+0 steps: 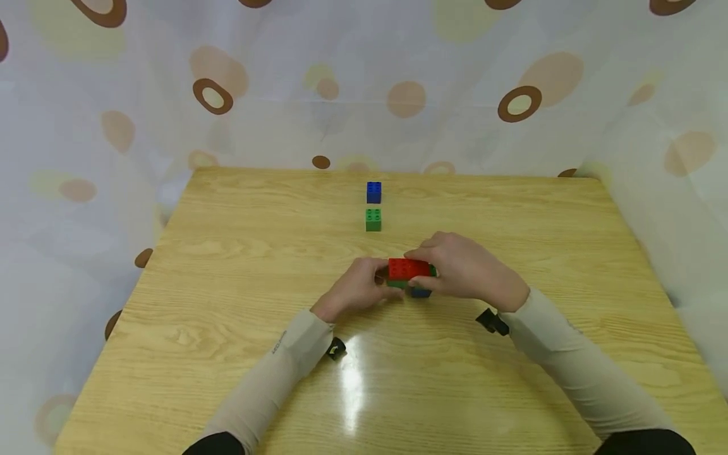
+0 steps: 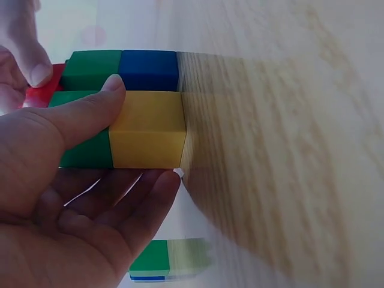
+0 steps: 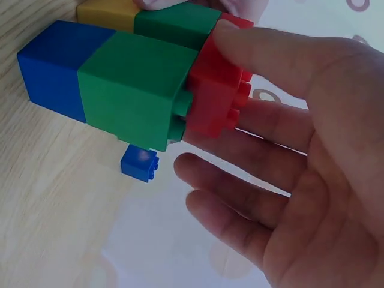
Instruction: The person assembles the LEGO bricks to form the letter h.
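"Where do we have the red rectangular plastic brick (image 1: 400, 268)?"

"About midway between the left and right edges of our wooden tabletop (image 1: 227, 303), across the tops of two stacks. We cannot tell whether it is fully seated."

"And our grip?"

"Our right hand (image 1: 466, 268) pinches the red brick. Our left hand (image 1: 355, 287) holds a green plastic block (image 2: 93, 149) standing on a yellow plastic block (image 2: 150, 129). Just beside stands a second green block (image 3: 138, 78) on a blue plastic block (image 3: 63, 72)."

"Beyond those?"

"We see a separate green studded block (image 1: 373, 221), then a blue studded block (image 1: 373, 193) near the far edge's middle."
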The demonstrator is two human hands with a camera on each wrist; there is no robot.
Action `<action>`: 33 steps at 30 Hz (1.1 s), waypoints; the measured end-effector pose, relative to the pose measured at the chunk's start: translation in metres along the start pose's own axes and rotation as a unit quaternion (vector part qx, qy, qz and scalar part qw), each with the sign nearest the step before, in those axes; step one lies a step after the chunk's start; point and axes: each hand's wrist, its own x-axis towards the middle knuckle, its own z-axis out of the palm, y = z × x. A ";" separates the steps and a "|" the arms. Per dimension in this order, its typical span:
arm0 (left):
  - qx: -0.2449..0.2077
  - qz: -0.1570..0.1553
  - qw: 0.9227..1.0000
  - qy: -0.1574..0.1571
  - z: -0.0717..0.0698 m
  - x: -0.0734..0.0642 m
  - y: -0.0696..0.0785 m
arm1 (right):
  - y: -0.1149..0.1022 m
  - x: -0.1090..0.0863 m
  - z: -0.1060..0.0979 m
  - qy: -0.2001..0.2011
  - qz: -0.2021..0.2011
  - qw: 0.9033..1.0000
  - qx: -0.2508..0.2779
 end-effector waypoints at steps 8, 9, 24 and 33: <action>-0.004 -0.002 1.000 -0.007 -0.002 0.003 0.002 | 0.000 0.007 -0.005 -0.002 -0.010 1.000 0.027; -0.006 -0.002 1.000 -0.007 -0.002 0.003 0.002 | -0.001 0.007 -0.005 -0.004 -0.005 1.000 0.028; 0.004 -0.005 1.000 -0.018 -0.001 0.003 -0.003 | 0.004 -0.004 0.021 0.021 0.035 0.995 0.086; 0.015 0.000 1.000 -0.015 -0.002 0.003 -0.002 | 0.019 -0.015 0.036 0.019 0.059 0.986 0.157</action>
